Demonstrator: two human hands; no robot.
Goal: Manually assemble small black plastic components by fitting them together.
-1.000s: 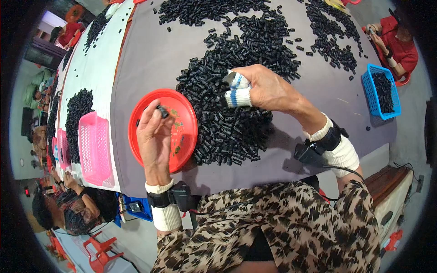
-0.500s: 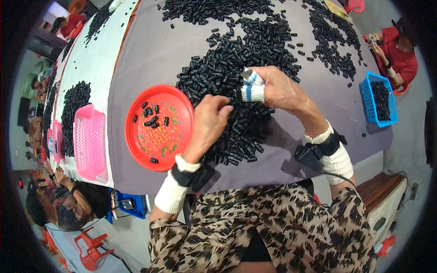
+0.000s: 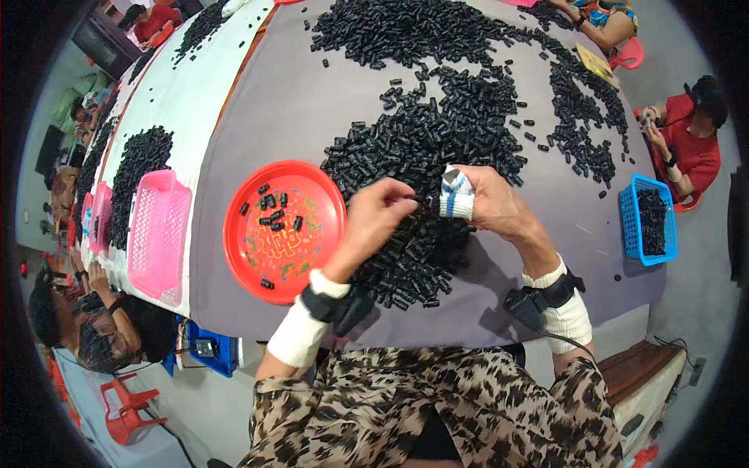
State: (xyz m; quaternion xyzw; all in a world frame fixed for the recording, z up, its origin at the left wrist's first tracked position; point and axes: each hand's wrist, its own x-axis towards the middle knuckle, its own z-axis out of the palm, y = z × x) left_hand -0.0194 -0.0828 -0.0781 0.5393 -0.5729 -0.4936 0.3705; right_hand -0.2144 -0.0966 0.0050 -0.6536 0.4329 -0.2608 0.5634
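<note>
My left hand (image 3: 376, 226) hovers over the near part of a large pile of small black cylindrical parts (image 3: 421, 148). Its thumb and fingers are bent together, and whatever they hold is too small to make out. Just right of it, my right hand (image 3: 499, 207) is closed, with white blue-striped cloth (image 3: 457, 195) wrapped about its fingers. A small grey piece shows at the top of that cloth; its kind is unclear. A gap separates the two hands. Left of my left forearm lies a round red plate (image 3: 242, 269) holding several black parts.
A pink basket (image 3: 156, 234) stands left, on a white-covered table. Far right, a blue basket (image 3: 649, 251) holds black parts. Further piles lie toward the back, near a yellow flat item (image 3: 597, 65). People sit around the tables, one in red (image 3: 694, 148) at right.
My right hand has come down toward me and turned slightly, level with my left. My left hand stays near the pile, its fingers drawn closer together. The whole view has shifted a little.
</note>
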